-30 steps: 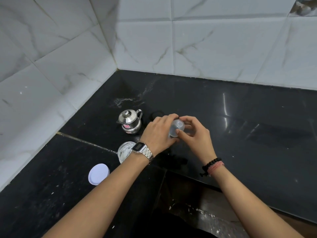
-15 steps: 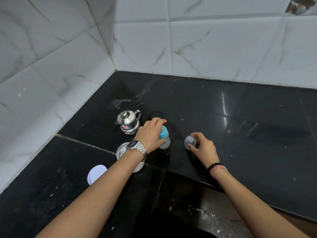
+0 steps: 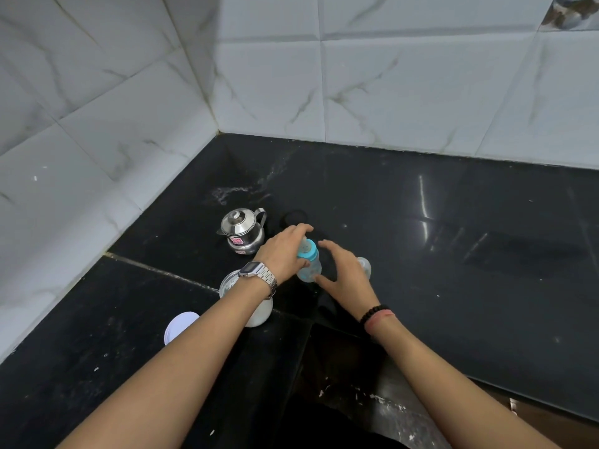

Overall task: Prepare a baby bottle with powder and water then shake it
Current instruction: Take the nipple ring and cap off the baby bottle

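Observation:
A small clear baby bottle [image 3: 310,268] with a blue collar stands tilted on the black counter [image 3: 453,254]. My left hand [image 3: 283,251] grips it from the left, fingers curled round its top and side. My right hand [image 3: 343,275] is just right of the bottle with fingers spread, its thumb close to the bottle's base and holding nothing. The bottle's clear dome cap [image 3: 364,265] sits on the counter behind my right hand, partly hidden. A powder jar [image 3: 256,311] stands open under my left wrist.
A small steel kettle [image 3: 241,230] stands left of the bottle, near the wall corner. The jar's white lid [image 3: 180,325] lies on the counter at the left. White tiled walls close the back and left. A dark recess drops below the counter edge between my forearms.
My right hand pulled the clear cap off the bottle, set it down to the right, let go, and came back beside the bottle. My left hand kept hold of the bottle.

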